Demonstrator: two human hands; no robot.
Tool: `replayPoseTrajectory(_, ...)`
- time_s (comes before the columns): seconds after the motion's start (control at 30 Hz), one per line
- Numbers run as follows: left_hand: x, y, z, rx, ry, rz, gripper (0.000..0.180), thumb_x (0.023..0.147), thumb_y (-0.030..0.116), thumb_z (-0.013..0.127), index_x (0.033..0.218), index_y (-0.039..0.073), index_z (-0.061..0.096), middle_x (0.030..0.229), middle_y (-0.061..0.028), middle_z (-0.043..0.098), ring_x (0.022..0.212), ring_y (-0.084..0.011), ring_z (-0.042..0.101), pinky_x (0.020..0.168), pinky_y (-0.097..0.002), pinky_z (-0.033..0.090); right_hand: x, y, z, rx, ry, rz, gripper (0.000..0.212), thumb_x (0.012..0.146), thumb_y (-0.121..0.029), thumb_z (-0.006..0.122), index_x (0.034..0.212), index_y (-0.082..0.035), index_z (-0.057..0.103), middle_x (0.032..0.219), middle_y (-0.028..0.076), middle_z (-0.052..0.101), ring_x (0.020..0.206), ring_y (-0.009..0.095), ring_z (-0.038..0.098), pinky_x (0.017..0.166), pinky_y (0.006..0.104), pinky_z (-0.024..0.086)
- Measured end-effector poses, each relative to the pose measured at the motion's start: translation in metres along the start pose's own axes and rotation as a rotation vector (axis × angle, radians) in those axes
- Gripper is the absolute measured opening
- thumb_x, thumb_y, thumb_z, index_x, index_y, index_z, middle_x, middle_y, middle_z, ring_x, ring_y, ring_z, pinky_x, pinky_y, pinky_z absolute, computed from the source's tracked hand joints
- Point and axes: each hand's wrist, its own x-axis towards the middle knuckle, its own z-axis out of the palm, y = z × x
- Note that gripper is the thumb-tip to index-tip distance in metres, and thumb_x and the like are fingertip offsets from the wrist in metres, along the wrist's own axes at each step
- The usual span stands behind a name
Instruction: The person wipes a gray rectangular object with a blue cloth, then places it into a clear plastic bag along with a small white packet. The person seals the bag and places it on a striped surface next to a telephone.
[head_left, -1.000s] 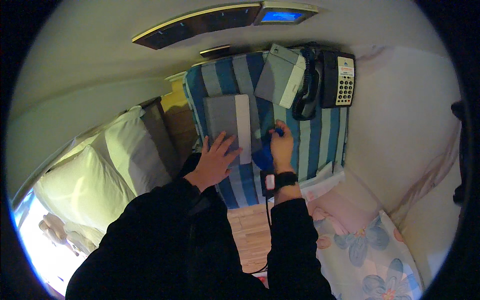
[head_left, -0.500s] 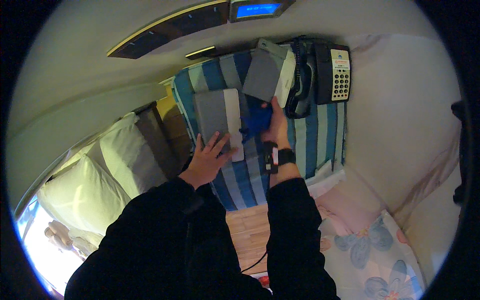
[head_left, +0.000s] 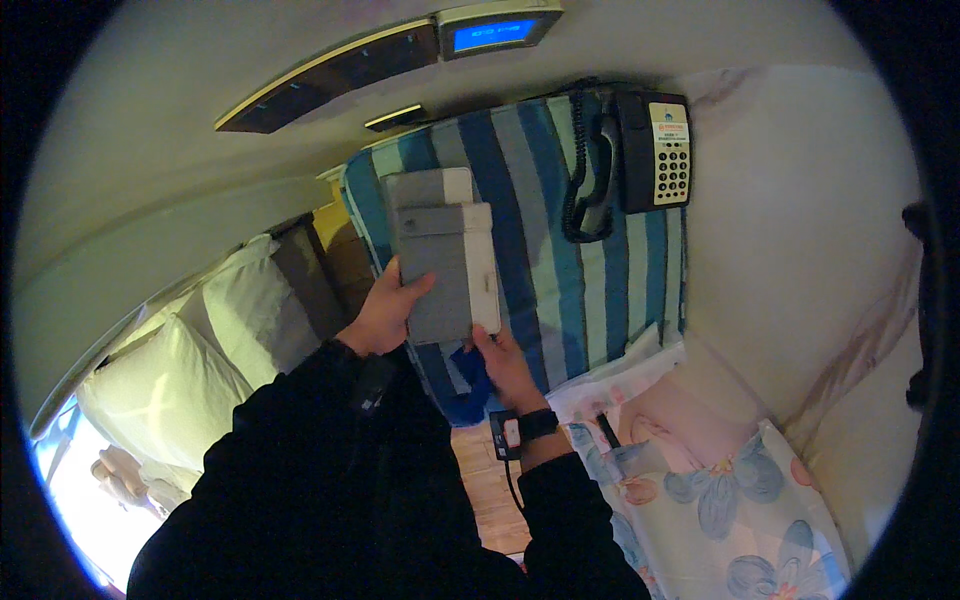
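Observation:
A flat grey-and-white case (head_left: pixel 440 275), like a notebook in shape, is between my hands. My left hand (head_left: pixel 383 312) is closed on its left edge, thumb on top. At its lower right corner my right hand (head_left: pixel 506 368) grips it; a dark blue cloth (head_left: pixel 466 402) hangs beside that hand's fingers. Beneath or behind it lies a second flat grey-and-white case (head_left: pixel 425 187), its far end showing and the rest covered. Whether the two cases touch, I cannot tell. Both are over the left part of a table with a striped blue-green cloth (head_left: pixel 545 250).
A black corded telephone (head_left: pixel 655 150) stands at the table's far right, its handset (head_left: pixel 598 190) on its left. Pale cushions (head_left: pixel 165 385) are at the left. Floral bedding (head_left: pixel 735 490) lies at the lower right. A wall panel with a blue screen (head_left: pixel 494 35) is at the back.
The case near the telephone has moved left and toward me, over the other case. My left hand has taken its edge. My right hand and the blue cloth have come nearer.

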Motion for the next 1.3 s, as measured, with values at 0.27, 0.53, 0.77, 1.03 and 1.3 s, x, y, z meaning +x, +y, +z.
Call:
replayPoseTrajectory(0.27,-0.019,-0.017,0.002,-0.023,-0.156,-0.038,0.057,0.097,-0.004,0.057,0.148,0.014,0.039,0.143,-0.0056,0.053,0.131,-0.0246,0.053,0.107,-0.0434,0.047,0.019,-0.065,0.002,-0.486,0.427,-0.672,0.042,0.092,-0.011,0.065,0.133,-0.007,0.054,0.125,0.014,0.057,0.11,0.026,0.058,0.098,0.0382,0.046)
replayPoseTrajectory(0.53,-0.019,-0.042,-0.016,-0.061,-0.25,-0.099,0.053,0.095,-0.007,0.055,0.143,0.012,0.045,0.137,-0.0078,0.058,0.122,-0.0248,0.059,0.103,-0.0413,0.049,0.04,-0.058,0.055,-1.074,0.268,-0.929,0.06,0.089,-0.007,0.062,0.147,-0.007,0.047,0.153,0.02,0.044,0.139,0.042,0.041,0.116,0.052,0.032)
replayPoseTrajectory(0.77,-0.029,-0.046,-0.045,0.547,-0.271,-0.242,0.055,0.094,-0.006,0.058,0.145,0.007,0.043,0.142,-0.0076,0.054,0.13,-0.0233,0.054,0.108,-0.0413,0.046,0.02,-0.054,0.069,-1.207,0.114,-1.089,0.048,0.087,-0.018,0.064,0.135,-0.02,0.062,0.149,0.005,0.051,0.141,0.031,0.043,0.117,0.0541,0.031)
replayPoseTrajectory(1.03,-0.042,-0.016,0.003,0.082,-0.264,-0.188,0.048,0.096,-0.01,0.051,0.142,0.005,0.045,0.139,-0.0095,0.057,0.131,-0.0224,0.054,0.112,-0.0396,0.042,0.048,-0.07,0.033,-1.164,0.38,-0.965,0.048,0.087,-0.007,0.061,0.134,-0.01,0.058,0.143,0.013,0.056,0.138,0.038,0.046,0.118,0.0566,0.029)
replayPoseTrajectory(1.3,-0.044,-0.023,-0.006,0.536,-0.228,-0.067,0.055,0.095,-0.012,0.051,0.146,0.006,0.044,0.142,-0.0098,0.055,0.13,-0.0229,0.054,0.112,-0.0379,0.042,0.036,-0.065,0.08,-0.989,0.341,-1.09,0.042,0.091,-0.01,0.058,0.133,-0.006,0.059,0.138,0.016,0.058,0.139,0.039,0.044,0.118,0.0574,0.028)
